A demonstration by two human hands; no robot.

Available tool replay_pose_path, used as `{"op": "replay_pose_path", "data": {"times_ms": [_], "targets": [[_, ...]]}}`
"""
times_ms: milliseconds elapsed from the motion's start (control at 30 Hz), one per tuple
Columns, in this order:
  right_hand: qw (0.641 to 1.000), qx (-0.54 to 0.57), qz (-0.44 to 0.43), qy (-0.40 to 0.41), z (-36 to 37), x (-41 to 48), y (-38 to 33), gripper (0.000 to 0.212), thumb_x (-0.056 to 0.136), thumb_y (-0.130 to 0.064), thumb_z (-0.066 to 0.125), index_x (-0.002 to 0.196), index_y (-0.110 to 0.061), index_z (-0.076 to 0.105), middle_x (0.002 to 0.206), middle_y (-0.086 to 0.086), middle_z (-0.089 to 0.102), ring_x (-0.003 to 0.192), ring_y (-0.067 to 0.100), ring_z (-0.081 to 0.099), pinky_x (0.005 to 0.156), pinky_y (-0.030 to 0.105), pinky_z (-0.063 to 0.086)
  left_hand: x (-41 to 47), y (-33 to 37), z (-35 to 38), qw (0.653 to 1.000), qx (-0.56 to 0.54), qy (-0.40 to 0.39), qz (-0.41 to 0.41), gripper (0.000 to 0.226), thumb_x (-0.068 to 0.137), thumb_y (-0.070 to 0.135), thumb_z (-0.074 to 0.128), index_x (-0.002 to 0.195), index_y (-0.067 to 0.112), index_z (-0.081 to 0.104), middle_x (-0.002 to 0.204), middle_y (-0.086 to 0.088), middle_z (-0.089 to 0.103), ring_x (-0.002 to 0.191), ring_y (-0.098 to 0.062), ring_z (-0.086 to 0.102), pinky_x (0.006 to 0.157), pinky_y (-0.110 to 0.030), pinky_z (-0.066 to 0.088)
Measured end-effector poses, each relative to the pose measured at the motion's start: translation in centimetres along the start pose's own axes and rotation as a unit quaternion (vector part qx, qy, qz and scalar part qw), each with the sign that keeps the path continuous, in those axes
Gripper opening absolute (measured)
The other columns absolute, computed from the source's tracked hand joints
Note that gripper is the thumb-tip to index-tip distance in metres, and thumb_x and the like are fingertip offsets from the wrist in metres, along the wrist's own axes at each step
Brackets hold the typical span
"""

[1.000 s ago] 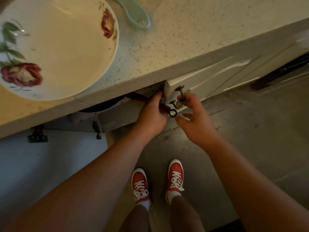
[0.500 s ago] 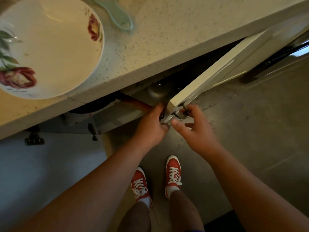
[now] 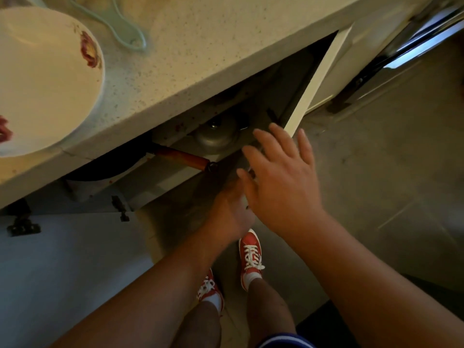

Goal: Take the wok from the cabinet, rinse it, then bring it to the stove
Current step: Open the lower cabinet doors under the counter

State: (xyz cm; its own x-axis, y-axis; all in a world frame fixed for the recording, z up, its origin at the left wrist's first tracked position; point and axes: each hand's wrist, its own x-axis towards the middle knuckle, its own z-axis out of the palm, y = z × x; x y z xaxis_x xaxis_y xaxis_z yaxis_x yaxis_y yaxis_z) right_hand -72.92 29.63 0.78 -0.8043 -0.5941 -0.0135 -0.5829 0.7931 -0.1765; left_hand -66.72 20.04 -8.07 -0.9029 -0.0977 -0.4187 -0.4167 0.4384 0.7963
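Observation:
The black wok (image 3: 100,169) lies in the open cabinet under the counter, mostly hidden by the counter edge. Its reddish-brown handle (image 3: 182,156) sticks out to the right and ends in a small metal ring. My right hand (image 3: 278,177) hovers with fingers spread just right of the handle's end, holding nothing. My left hand (image 3: 231,209) is lower and partly hidden under the right hand; it holds nothing I can see. The white cabinet door (image 3: 316,81) stands swung open on the right.
A grey metal lid (image 3: 217,136) sits inside the cabinet behind the handle. On the speckled counter (image 3: 200,59) rest a large rose-patterned bowl (image 3: 45,76) and a pale green utensil (image 3: 120,28). Another cabinet door (image 3: 62,259) hangs open at lower left. My red shoes (image 3: 248,257) stand on the floor.
The right cabinet door has swung from shut to wide open. Both hands have let go of its handle and drawn back; the wok's handle is now uncovered.

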Motion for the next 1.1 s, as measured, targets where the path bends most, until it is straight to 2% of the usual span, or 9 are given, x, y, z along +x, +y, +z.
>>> {"op": "replay_pose_path", "data": {"times_ms": [100,200,333,433,567,667,833,967,1100], "targets": [[0.983,-0.086,0.029,-0.161,-0.7,0.6,0.5,0.044,0.096,-0.037,0.048,0.138,-0.027,0.053,0.152,0.004,0.046,0.149,0.031,0.021,0.120,0.062,0.001,-0.3,0.2,1.5,0.999,0.005,-0.031,0.005,0.055,0.083,0.010,0.064,0.135,0.021,0.051,0.137,-0.002,0.055,0.122,-0.017,0.052,0.088,-0.002,0.035],[0.972,-0.122,0.048,-0.197,-0.9,-0.3,2.2,0.043,0.095,-0.037,0.048,0.136,-0.024,0.054,0.146,0.002,0.051,0.147,0.027,0.023,0.119,0.058,0.008,-0.3,0.3,2.9,0.998,-0.006,-0.062,-0.014,0.056,0.083,0.013,0.065,0.120,0.050,0.044,0.128,0.008,0.054,0.111,-0.004,0.049,0.073,-0.009,0.037],[0.965,-0.138,0.054,-0.217,-1.1,-2.6,4.1,0.051,0.092,-0.035,0.054,0.141,-0.025,0.049,0.152,0.002,0.046,0.152,0.026,0.011,0.119,0.057,0.009,0.9,1.3,3.6,0.985,-0.084,-0.147,-0.039,0.055,0.090,0.004,0.057,0.128,0.043,0.051,0.126,0.010,0.058,0.126,-0.014,0.050,0.096,-0.033,0.047],[0.964,-0.123,0.070,-0.223,-1.2,-4.0,5.6,0.054,0.092,-0.033,0.055,0.144,-0.024,0.046,0.157,0.001,0.040,0.154,0.025,0.000,0.120,0.057,0.006,2.7,3.6,4.1,0.978,-0.132,-0.160,-0.032,0.044,0.096,0.002,0.049,0.131,0.028,0.054,0.107,0.013,0.058,0.117,-0.017,0.057,0.078,-0.013,0.049],[0.967,-0.101,0.106,-0.206,-0.8,-5.7,6.9,0.056,0.092,-0.030,0.046,0.147,-0.021,0.045,0.163,0.003,0.031,0.154,0.025,-0.009,0.119,0.057,0.001,5.2,6.9,5.1,0.967,-0.190,-0.168,-0.005,0.049,0.099,0.006,0.046,0.145,0.021,0.041,0.118,0.007,0.051,0.094,0.004,0.053,0.063,0.002,0.045],[0.971,-0.096,0.127,-0.177,-0.7,-7.1,8.4,0.058,0.086,-0.028,0.039,0.141,-0.016,0.053,0.158,0.007,0.041,0.155,0.026,0.000,0.119,0.057,0.005,7.2,8.3,6.5,0.956,-0.240,-0.169,-0.023,0.055,0.097,-0.002,0.045,0.146,0.022,0.040,0.120,0.003,0.053,0.091,0.004,0.053,0.062,-0.004,0.050],[0.971,-0.107,0.176,-0.118,-0.6,-9.2,12.7,0.042,0.083,-0.026,0.069,0.123,-0.013,0.070,0.140,0.009,0.062,0.147,0.031,0.033,0.114,0.061,0.026,9.1,10.9,10.5,0.926,-0.312,-0.205,-0.056,0.051,0.098,0.005,0.049,0.143,0.027,0.042,0.126,0.002,0.059,0.112,-0.012,0.057,0.071,-0.017,0.058],[0.975,-0.102,0.188,-0.059,-0.2,-9.4,15.0,0.041,0.086,-0.033,0.062,0.122,-0.014,0.070,0.134,0.008,0.067,0.140,0.032,0.044,0.113,0.062,0.030,11.2,12.3,11.8,0.912,-0.351,-0.200,-0.069,0.051,0.098,0.009,0.047,0.143,0.032,0.039,0.133,0.000,0.059,0.118,-0.015,0.058,0.074,-0.022,0.057],[0.971,-0.112,0.208,-0.026,-0.2,-9.4,19.2,0.038,0.088,-0.036,0.056,0.118,-0.018,0.069,0.125,0.005,0.070,0.128,0.029,0.054,0.111,0.059,0.028,13.5,14.5,13.6,0.918,-0.340,-0.196,-0.061,0.053,0.097,0.011,0.047,0.145,0.031,0.037,0.135,-0.005,0.057,0.121,-0.020,0.057,0.090,-0.038,0.055]]}}
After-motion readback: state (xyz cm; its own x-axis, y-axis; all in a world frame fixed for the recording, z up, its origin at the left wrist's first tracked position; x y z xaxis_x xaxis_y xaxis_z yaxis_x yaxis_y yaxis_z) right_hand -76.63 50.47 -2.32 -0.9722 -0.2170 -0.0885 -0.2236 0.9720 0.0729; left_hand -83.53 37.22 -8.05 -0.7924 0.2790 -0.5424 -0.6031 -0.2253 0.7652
